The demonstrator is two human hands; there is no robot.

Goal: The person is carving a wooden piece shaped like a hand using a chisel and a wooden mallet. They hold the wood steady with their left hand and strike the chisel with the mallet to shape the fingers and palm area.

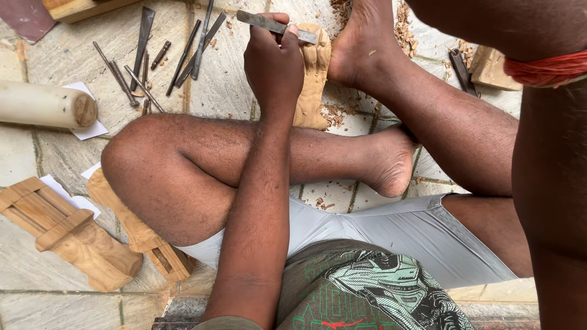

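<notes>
- One chisel (276, 26), flat and grey, sits in your left hand (273, 64); your fingers (292, 32) wrap tight around it, its blade on the pale wood carving (313, 76) lying on the stone floor (226, 85) beside your foot (361, 46).
- Your right hand is out of view.
- About ten spare metal tools (183, 55) lie scattered left of it.
- Two white paper slips (92, 129) lie under a round mallet (46, 105).
- Two carved wooden pieces (67, 235) rest near your knee.
</notes>
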